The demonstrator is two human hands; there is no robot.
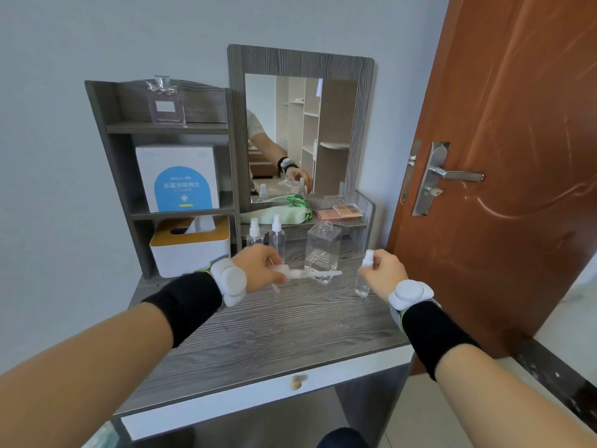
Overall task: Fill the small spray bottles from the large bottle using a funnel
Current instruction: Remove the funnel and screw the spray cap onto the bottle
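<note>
Desk (258,324), near back edge: large bottle (323,247) is standing open, ready for pouring | I am pinching white pump-like piece (310,273) with left hand (258,270) | right hand (384,273) is gripping small spray bottle (361,284) by cap, probably for unscrewing.

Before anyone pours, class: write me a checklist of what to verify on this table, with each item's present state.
1. Large bottle neck open: ok, no cap on it.
2. Small spray bottle upright on the table: ok, right hand holds it.
3. Its spray top removed: not ok, fingers grip the top, which is on.
4. Funnel in place: cannot tell; left hand holds a blurred white piece.
5. Two back spray bottles opened: not ok, tops on.
</note>
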